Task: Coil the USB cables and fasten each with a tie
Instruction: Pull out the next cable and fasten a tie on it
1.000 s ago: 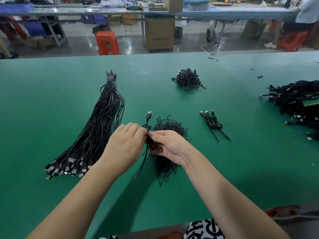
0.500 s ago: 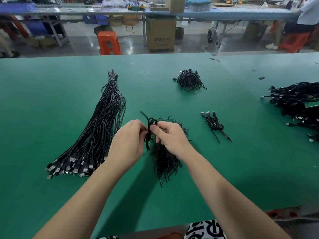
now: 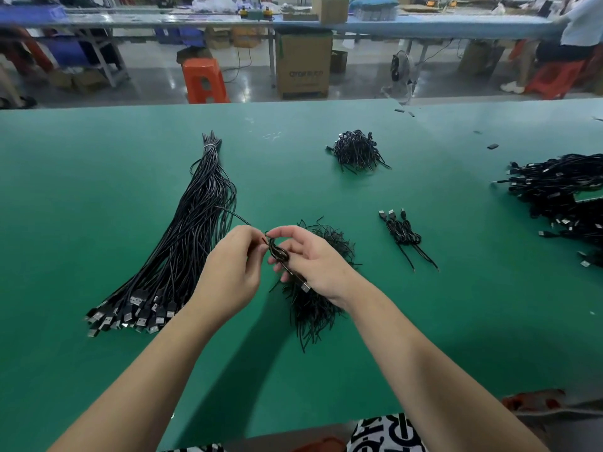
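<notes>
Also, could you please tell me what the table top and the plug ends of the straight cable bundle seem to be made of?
Table top: matte green mat, perhaps rubber or vinyl, no glare. Plug ends: shiny silver shells, likely metal, in black bodies, probably plastic.

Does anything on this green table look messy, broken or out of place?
Nothing looks damaged. One loose cable strays sideways out of the tied straight bundle, toward the left hand. A few small dark bits lie scattered near the table's far right. The heap of ties is tangled, but that seems normal here.
</notes>
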A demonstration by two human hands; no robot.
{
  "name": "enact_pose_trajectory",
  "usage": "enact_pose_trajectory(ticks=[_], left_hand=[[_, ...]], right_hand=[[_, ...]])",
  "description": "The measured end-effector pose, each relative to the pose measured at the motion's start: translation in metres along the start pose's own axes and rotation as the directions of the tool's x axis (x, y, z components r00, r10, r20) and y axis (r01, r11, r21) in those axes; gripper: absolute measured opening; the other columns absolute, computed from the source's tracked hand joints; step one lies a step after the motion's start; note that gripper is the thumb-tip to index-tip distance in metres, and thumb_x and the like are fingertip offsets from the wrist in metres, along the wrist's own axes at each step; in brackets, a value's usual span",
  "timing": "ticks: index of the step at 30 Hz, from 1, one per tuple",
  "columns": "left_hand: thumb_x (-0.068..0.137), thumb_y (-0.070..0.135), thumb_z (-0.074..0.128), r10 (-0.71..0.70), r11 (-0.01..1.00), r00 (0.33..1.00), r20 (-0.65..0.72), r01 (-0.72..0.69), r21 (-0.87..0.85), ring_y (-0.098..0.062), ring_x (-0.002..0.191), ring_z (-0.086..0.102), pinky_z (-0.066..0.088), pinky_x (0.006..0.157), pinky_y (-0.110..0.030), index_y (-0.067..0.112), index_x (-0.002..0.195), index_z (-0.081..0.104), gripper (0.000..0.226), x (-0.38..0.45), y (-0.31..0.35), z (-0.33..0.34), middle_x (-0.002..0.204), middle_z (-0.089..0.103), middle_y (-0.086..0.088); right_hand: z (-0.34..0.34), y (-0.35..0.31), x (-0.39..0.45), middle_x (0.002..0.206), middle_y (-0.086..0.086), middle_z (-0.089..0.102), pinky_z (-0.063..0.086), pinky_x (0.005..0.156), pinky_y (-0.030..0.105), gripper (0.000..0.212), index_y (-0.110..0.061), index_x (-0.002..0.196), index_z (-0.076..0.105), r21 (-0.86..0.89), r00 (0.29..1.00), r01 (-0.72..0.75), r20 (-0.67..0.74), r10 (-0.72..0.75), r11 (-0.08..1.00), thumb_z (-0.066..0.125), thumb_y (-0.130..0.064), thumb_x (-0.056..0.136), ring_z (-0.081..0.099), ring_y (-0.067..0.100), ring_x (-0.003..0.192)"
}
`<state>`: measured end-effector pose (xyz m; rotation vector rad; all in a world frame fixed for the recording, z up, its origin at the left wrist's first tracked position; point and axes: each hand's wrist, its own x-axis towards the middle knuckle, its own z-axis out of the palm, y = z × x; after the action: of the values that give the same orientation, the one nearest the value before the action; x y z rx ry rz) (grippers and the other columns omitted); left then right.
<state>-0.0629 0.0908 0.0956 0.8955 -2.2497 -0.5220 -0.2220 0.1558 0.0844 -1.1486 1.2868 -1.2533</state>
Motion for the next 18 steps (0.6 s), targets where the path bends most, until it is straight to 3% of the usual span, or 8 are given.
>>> enact_pose_trajectory(ticks=[3, 6, 9, 12, 15, 18], left_hand=[[0.098, 0.009, 0.057, -0.086, 0.991, 0.996, -0.022, 0.083, -0.105, -0.001, 0.073, 0.052, 0.036, 0.064, -0.013, 0.016, 0.091, 0.057, 0.01, 0.0011, -0.0017, -0.0001, 0.079, 0.057, 0.01], [0.097, 0.006, 0.056, -0.064, 0.995, 0.997, -0.036, 0.061, -0.077, -0.005, 0.076, 0.053, 0.039, 0.067, -0.015, 0.015, 0.092, 0.055, 0.011, 0.0007, 0.0015, -0.0001, 0.082, 0.057, 0.006], [0.093, -0.004, 0.055, 0.128, 0.976, 0.988, -0.081, -0.111, 0.189, -0.028, 0.08, 0.056, 0.041, 0.074, -0.037, 0.006, 0.091, 0.06, 0.012, -0.0001, 0.0044, 0.0012, 0.088, 0.06, -0.007], [0.079, -0.008, 0.052, 0.381, 0.836, 0.925, -0.003, -0.343, 0.428, -0.034, 0.075, 0.057, 0.038, 0.071, -0.041, 0.004, 0.085, 0.061, 0.016, -0.0015, 0.0019, -0.0001, 0.083, 0.059, -0.012], [0.08, -0.007, 0.046, 0.489, 0.751, 0.871, 0.052, -0.45, 0.483, -0.033, 0.074, 0.055, 0.037, 0.068, -0.041, 0.005, 0.087, 0.062, 0.021, -0.0037, -0.0003, -0.003, 0.086, 0.06, -0.011], [0.086, -0.004, 0.053, 0.484, 0.771, 0.875, 0.014, -0.433, 0.467, -0.032, 0.076, 0.058, 0.037, 0.07, -0.039, 0.006, 0.088, 0.064, 0.016, -0.0022, 0.0008, -0.003, 0.086, 0.062, -0.009]], right_hand=[[0.0015, -0.0013, 0.0008, 0.091, 0.004, 0.064, 0.055, 0.074, 0.033, 0.038, -0.026, 0.11, 0.067, -0.058, 0.998, 0.056, -0.034, -0.058, 0.997, 0.057, 0.007, 0.094, 0.061, 0.014, 0.079], [0.0024, -0.0013, 0.0002, 0.075, -0.008, 0.06, 0.047, 0.062, 0.025, 0.021, -0.03, 0.09, 0.074, -0.065, 0.99, 0.063, -0.119, -0.071, 0.996, 0.067, -0.012, 0.096, 0.052, 0.011, 0.06], [0.0044, -0.0002, -0.0004, 0.067, -0.007, 0.054, 0.041, 0.056, 0.026, 0.023, -0.024, 0.08, 0.072, -0.111, 0.986, 0.005, -0.163, -0.023, 0.994, 0.061, -0.025, 0.1, 0.045, 0.012, 0.052], [0.0061, -0.0029, -0.003, 0.058, -0.003, 0.05, 0.036, 0.046, 0.023, 0.033, -0.021, 0.076, 0.072, -0.035, 0.993, -0.068, -0.102, 0.064, 0.997, 0.056, -0.03, 0.103, 0.041, 0.011, 0.048], [0.0033, -0.007, -0.0046, 0.054, -0.008, 0.052, 0.031, 0.041, 0.021, 0.047, -0.025, 0.063, 0.072, 0.093, 0.989, -0.145, -0.002, 0.146, 0.985, 0.052, -0.03, 0.105, 0.036, 0.01, 0.045], [0.0008, -0.0082, -0.0023, 0.053, -0.006, 0.052, 0.032, 0.04, 0.021, 0.038, -0.017, 0.074, 0.072, 0.123, 0.987, -0.16, -0.01, 0.163, 0.979, 0.053, -0.031, 0.104, 0.036, 0.009, 0.044]])
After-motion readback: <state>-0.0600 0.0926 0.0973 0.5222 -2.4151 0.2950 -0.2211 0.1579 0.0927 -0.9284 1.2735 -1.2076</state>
